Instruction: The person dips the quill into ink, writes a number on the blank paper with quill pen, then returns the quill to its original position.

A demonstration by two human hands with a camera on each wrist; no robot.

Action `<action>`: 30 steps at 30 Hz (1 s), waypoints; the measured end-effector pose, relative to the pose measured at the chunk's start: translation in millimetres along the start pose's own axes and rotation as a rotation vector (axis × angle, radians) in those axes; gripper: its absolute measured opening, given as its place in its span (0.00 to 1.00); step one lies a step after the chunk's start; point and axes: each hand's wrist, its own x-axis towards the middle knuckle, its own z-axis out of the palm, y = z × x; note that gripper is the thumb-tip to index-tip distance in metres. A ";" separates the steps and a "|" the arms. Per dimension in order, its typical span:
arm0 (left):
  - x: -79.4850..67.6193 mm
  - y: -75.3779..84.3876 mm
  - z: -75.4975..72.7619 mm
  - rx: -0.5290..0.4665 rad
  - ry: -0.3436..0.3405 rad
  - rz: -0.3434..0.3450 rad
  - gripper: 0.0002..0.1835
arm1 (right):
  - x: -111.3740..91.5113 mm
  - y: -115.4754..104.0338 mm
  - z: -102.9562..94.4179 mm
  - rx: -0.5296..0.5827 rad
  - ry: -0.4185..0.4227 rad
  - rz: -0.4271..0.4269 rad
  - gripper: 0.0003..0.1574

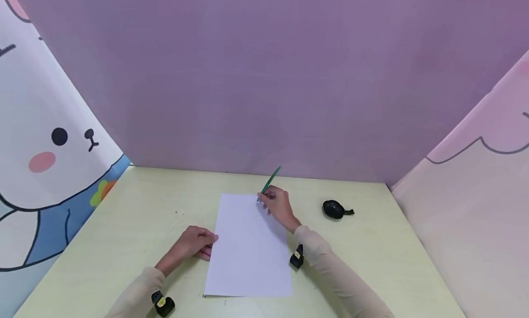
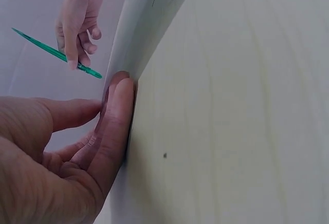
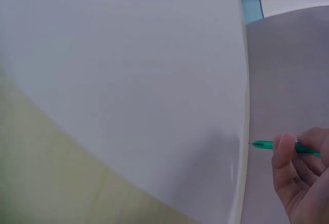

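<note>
A blank white sheet of paper (image 1: 250, 249) lies lengthwise on the table. My left hand (image 1: 196, 241) is at the paper's left edge, its thumb tip over the edge and its bent fingers just beside it. In the left wrist view, the left hand (image 2: 77, 152) pinches at this edge, partly covering the paper (image 2: 146, 26). My right hand (image 1: 278, 205) holds a green pen (image 1: 271, 179) between thumb and fingers near the paper's top right corner, tip pointing down. The right wrist view shows the right hand (image 3: 303, 178) gripping the pen (image 3: 262, 145) close to its tip.
A rounded black object (image 1: 333, 209) with a short strap lies on the table (image 1: 372, 244) to the right of the paper. Behind the table stands a purple wall (image 1: 264, 88). Cartoon-printed panels (image 1: 37, 102) flank the sides. Small dark specks mark the tabletop.
</note>
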 end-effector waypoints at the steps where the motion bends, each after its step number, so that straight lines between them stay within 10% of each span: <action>1: 0.2 0.1 0.7 0.003 0.005 -0.004 0.11 | 0.4 0.4 0.1 -0.003 -0.004 0.008 0.08; 30: 0.9 1.1 7.1 -0.023 0.054 -0.034 0.08 | -2.9 -1.6 13.8 -0.069 -0.069 0.042 0.07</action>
